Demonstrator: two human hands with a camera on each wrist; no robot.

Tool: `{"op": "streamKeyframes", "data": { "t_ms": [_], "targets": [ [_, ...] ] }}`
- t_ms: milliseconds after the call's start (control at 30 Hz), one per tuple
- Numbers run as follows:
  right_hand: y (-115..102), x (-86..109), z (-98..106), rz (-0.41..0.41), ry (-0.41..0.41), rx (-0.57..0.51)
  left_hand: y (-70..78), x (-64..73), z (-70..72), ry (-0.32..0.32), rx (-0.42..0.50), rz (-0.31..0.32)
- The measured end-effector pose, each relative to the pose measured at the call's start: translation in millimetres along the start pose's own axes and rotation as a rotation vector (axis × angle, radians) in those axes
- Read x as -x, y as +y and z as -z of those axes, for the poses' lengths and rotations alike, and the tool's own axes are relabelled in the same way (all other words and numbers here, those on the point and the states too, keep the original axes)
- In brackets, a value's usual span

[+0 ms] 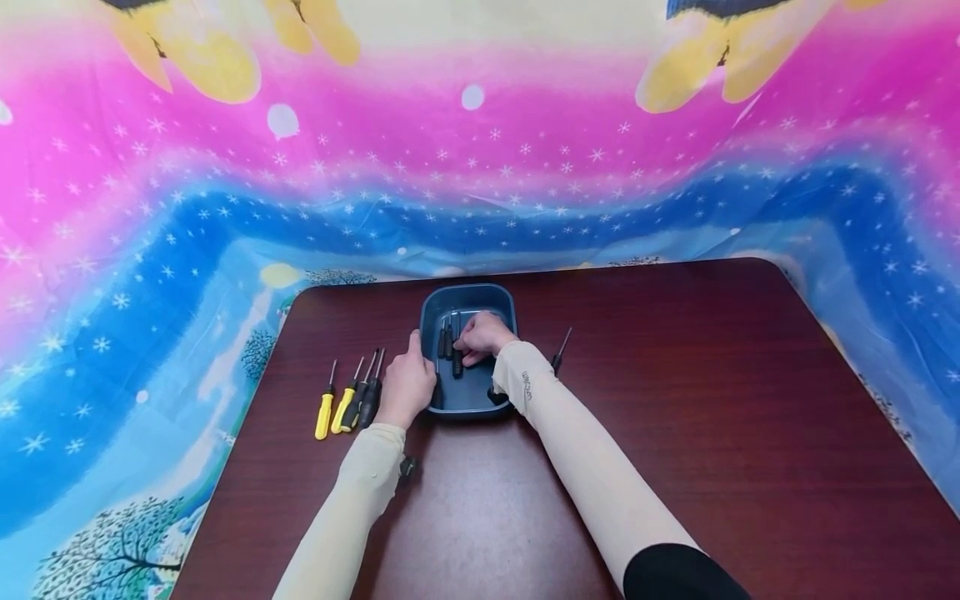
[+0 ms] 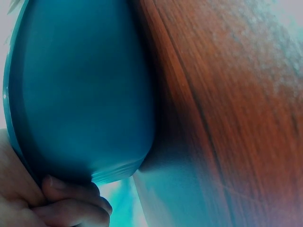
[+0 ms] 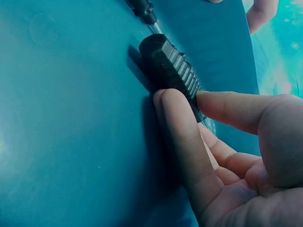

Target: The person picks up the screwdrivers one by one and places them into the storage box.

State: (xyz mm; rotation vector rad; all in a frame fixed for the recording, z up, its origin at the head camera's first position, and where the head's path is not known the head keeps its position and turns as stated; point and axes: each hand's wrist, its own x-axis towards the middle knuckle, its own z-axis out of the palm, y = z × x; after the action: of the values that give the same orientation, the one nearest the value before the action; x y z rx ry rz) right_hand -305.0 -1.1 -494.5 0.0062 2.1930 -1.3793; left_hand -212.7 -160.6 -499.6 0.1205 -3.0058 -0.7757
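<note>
A dark blue-grey plastic box (image 1: 469,292) stands on the table, holding several black screwdrivers. At its left side my left hand (image 1: 408,382) grips the rim, with fingers curled against the outer wall (image 2: 85,85) in the left wrist view. My right hand (image 1: 487,335) reaches inside and pinches the ribbed black handle of a screwdriver (image 3: 165,61) between thumb and finger. That handle lies close over the box floor, and its shaft is mostly hidden by the fingers in the right wrist view. Just left of it are smaller black screwdrivers (image 1: 445,343).
Left of the box, yellow-handled screwdrivers (image 1: 324,415) and black-handled screwdrivers (image 1: 369,402) lie in a row on the brown table (image 1: 675,375). Another screwdriver (image 1: 558,360) lies to the right, partly behind the right sleeve. A patterned cloth (image 1: 480,158) hangs around the table's far edge.
</note>
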Motion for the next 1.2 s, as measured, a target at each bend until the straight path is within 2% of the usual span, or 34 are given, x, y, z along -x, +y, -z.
{"op": "streamKeyframes", "data": {
  "t_ms": [267, 467, 567, 700, 1033, 1200],
  "targets": [
    [-2.7, 2.3, 1.7, 0.01, 0.011, 0.035, 0.5, -0.5, 0.5, -0.001, 0.004, 0.001],
    [-6.3, 2.2, 3.2, 0.014, 0.059, 0.124, 1.4, -0.3, 1.4, -0.003, -0.002, -0.006],
    [-9.3, 5.3, 4.8, 0.046, 0.074, 0.162, 1.5, -0.2, 1.8, -0.006, -0.004, -0.007],
    [-17.0, 12.9, 8.6, 0.095, 0.074, 0.146, 0.8, 0.2, 2.8, 0.0, -0.005, -0.009],
    [-29.7, 37.3, 31.8, 0.2, 0.075, 0.132, 1.8, 0.4, 2.4, -0.004, -0.007, -0.007],
    [-26.4, 46.7, 50.3, 0.223, 0.127, 0.138, 0.8, 0.4, 3.3, -0.013, -0.006, -0.01]
  ]
}}
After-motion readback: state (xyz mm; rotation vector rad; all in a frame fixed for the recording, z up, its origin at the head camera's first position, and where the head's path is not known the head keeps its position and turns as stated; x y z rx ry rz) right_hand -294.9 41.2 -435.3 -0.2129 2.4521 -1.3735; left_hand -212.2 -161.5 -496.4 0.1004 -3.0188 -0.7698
